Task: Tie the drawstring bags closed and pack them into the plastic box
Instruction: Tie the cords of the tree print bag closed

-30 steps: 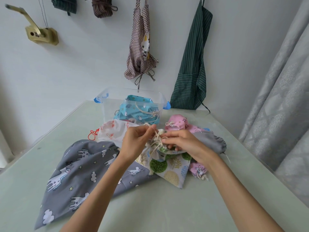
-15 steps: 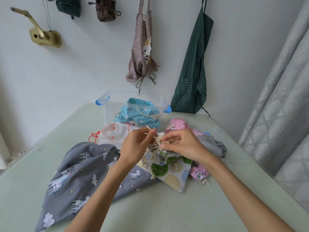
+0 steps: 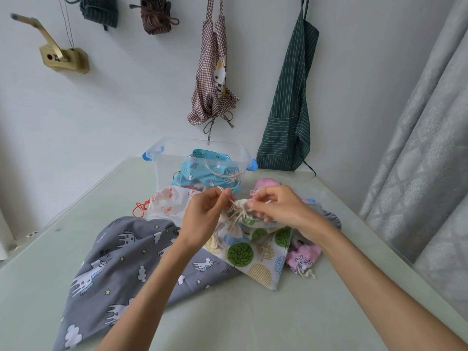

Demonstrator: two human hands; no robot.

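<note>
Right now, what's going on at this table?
A person is tying the cream drawstring of the tree-print bag: left hand and right hand each pinch a cord end above its gathered mouth. The knot is not yet finished. The clear plastic box behind already holds a blue bag. A grey unicorn bag, a flamingo bag and pink bags still lie on the table.
</note>
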